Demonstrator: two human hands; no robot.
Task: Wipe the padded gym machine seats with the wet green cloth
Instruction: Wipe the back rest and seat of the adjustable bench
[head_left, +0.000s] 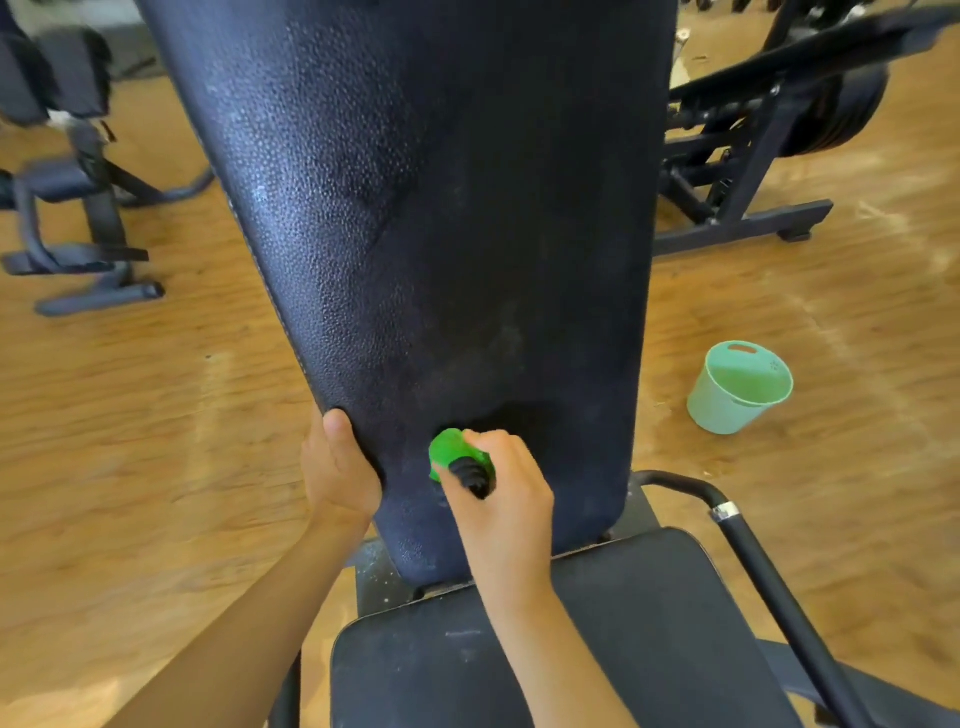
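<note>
Seat pad (623, 649) lies below both grips. Left grip (337, 467) clamps the back pad (441, 208) edge, likely steadying it; right grip (498, 483), curled round the green cloth (451, 449), presses it alongside.

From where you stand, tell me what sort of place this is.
Most likely a gym. The left hand grips a tall padded backrest above a seat pad while the right hand holds the green cloth against it; stacked weight plates sit on a machine at right, and another padded bench stands left.

Right grip (501, 483) pressing bunched green cloth (451, 451) on back pad (441, 208), left grip (337, 467) clasping its edge, mint bucket (722, 408) nearby
</note>
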